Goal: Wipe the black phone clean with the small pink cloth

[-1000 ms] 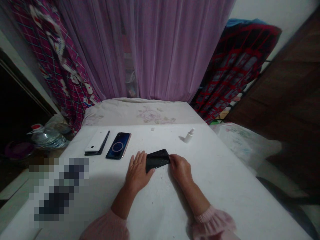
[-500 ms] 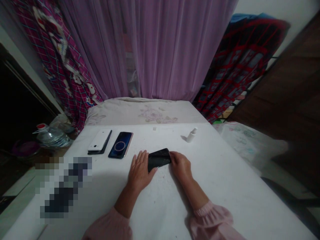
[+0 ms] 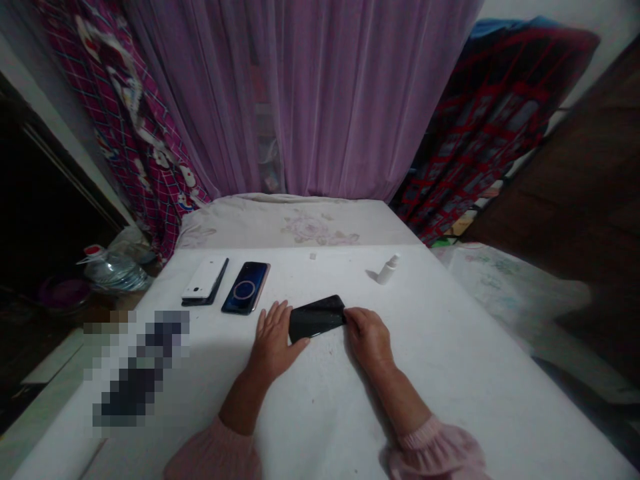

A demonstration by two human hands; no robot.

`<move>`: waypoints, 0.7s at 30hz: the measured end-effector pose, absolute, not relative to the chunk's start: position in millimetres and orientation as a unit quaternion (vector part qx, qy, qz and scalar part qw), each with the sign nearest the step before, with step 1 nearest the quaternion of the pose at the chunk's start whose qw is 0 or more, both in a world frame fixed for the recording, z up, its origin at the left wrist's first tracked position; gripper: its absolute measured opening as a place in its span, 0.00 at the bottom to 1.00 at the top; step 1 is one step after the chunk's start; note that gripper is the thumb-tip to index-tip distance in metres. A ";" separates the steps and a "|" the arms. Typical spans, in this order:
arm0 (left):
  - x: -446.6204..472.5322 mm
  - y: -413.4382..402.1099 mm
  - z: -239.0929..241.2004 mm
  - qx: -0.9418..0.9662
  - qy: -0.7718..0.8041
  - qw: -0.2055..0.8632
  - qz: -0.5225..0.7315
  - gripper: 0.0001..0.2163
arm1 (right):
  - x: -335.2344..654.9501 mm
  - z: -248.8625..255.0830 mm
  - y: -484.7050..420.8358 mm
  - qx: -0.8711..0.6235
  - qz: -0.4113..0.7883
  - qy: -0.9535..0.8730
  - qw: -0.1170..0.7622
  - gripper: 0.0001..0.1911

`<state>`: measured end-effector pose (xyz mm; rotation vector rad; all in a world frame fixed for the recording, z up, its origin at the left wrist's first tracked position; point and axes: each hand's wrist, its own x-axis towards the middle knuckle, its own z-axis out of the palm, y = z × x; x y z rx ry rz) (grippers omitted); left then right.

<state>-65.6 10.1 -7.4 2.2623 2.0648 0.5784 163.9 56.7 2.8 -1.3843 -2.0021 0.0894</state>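
A black smartphone lies at a slant on the white tabletop, its dark glossy face up. My left hand holds its left end, fingers stretched out beside it and the thumb along the near edge. At the right end, my right hand is closed, thumb and fingertips pinched together against the phone's corner. What sits between those fingertips is hidden. Farther left lie a phone with a blue face and a ring mark and a white phone resting on a darker one.
A small white spray bottle stands at the back right of the table. A tiny pale square lies near the back. Something blurred out rests at the left edge. A large water bottle is beyond the table's left side.
My right hand has shifted slightly right and my left hand slightly left along the phone, so more of its face shows. The view has moved a little too.
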 end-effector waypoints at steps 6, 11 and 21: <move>-65.9 10.5 -11.6 0.736 0.644 -0.016 0.208 0.29 | 123.8 9.5 38.5 -0.356 0.067 -0.856 0.370 0.13; -66.6 9.4 -14.1 0.741 0.633 -0.034 0.220 0.29 | 135.8 7.5 48.6 -0.404 0.073 -0.827 0.384 0.11; -68.5 11.9 -17.4 0.752 0.622 -0.029 0.218 0.29 | 128.4 6.8 64.0 -0.464 0.061 -0.800 0.376 0.12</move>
